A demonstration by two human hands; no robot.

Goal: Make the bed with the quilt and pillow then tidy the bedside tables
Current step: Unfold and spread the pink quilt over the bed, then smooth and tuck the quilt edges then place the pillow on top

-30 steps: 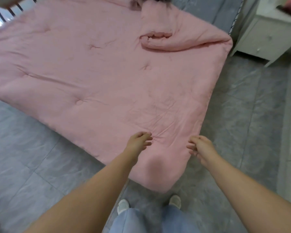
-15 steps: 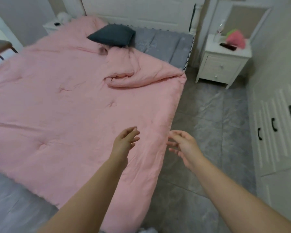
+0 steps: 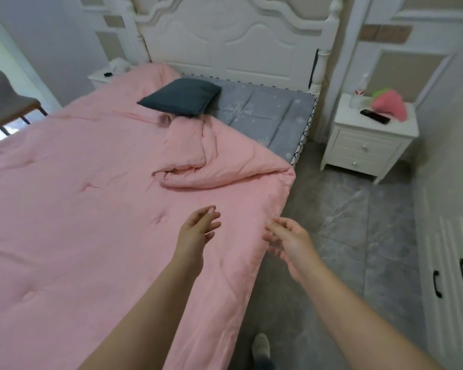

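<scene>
A pink quilt covers most of the bed, with its near-right top corner folded back in a bunch. This leaves the grey mattress sheet bare near the headboard. A dark grey pillow lies at the head of the bed, partly on the quilt. My left hand hovers over the quilt with fingers relaxed and holds nothing. My right hand hangs open at the quilt's right edge, also holding nothing. The right bedside table carries a black phone, a bottle and a pink-and-green item.
The left bedside table stands behind the quilt with a small dark item and something white on it. A white headboard backs the bed. A chair stands at the left, white cupboards line the right, and grey floor tiles lie between.
My view has lifted from the bed's foot towards the headboard. Both hands left the quilt's bottom corner and now hover further up its right side, fingers spread.
</scene>
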